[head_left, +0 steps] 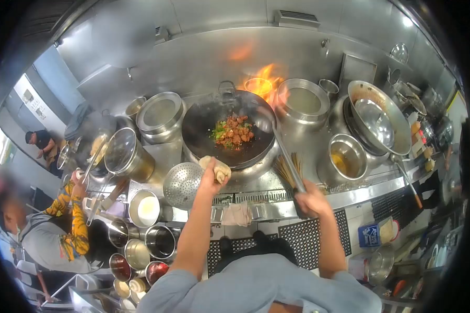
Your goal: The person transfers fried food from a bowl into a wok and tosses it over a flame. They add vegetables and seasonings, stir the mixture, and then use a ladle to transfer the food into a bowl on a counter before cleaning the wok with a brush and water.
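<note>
Though apart, hands (pixel 209 180) (pixel 309 201) on cloth (pixel 218 167), ladle (pixel 286 154)

A cloth (pixel 219 168) beneath the fingers of the left hand (pixel 212 180) hides the wok (pixel 201 130) handle. Beyond the fingers of the right hand (pixel 310 201), the ladle (pixel 287 156) bowl is perhaps blurred.

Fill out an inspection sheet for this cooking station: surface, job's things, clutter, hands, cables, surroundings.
Surface: steel range, crowded with pots.
Job's things: wok holds meat and greens; flames rise behind it.
Clutter: perforated strainer, steel pot, seasoning bowls, bamboo brush.
Hands: left hand grips a cloth at the wok's rim; right hand grips a ladle reaching into the wok.
Cables: nothing seen.
Surroundings: co-worker at left; black floor mats.
</note>
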Motion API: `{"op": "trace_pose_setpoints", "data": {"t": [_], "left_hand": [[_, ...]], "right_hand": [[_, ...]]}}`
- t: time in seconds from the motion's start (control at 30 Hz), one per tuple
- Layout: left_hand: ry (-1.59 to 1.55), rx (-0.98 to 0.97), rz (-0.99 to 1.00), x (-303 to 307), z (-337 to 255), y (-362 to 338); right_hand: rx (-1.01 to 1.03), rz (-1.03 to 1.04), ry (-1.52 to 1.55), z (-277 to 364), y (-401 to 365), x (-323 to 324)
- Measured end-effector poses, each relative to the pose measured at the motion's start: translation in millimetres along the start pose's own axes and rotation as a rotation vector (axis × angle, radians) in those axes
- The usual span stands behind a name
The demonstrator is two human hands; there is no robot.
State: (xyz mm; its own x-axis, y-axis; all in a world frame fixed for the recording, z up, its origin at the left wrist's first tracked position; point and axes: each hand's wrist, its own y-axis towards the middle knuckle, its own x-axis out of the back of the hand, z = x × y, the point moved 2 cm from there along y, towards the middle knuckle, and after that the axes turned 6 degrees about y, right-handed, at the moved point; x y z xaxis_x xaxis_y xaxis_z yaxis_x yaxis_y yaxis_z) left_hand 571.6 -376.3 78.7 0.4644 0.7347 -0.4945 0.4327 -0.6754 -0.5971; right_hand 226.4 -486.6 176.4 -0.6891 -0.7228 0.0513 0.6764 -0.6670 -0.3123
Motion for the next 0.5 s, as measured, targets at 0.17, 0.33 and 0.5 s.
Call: {"op": "trace_pose_setpoints", "data": {"t": [0.17,0.33,0.5], "left_hand": [[0.196,-0.286,0.175,23.8,20.8,91.8],[-0.229,-0.008,0.209,-11.1,35.1,-32.2],[-0.175,-0.131,0.278,-20.4,22.0,-5.8]], "right_hand": [[-0.136,0.191,-0.45,84.8,-77.1,-4.4],[-0.132,0.382,-0.846,142.0,-93.2,-25.7],[-0.15,0.396,-0.956,142.6,-33.4,-46.0]]}}
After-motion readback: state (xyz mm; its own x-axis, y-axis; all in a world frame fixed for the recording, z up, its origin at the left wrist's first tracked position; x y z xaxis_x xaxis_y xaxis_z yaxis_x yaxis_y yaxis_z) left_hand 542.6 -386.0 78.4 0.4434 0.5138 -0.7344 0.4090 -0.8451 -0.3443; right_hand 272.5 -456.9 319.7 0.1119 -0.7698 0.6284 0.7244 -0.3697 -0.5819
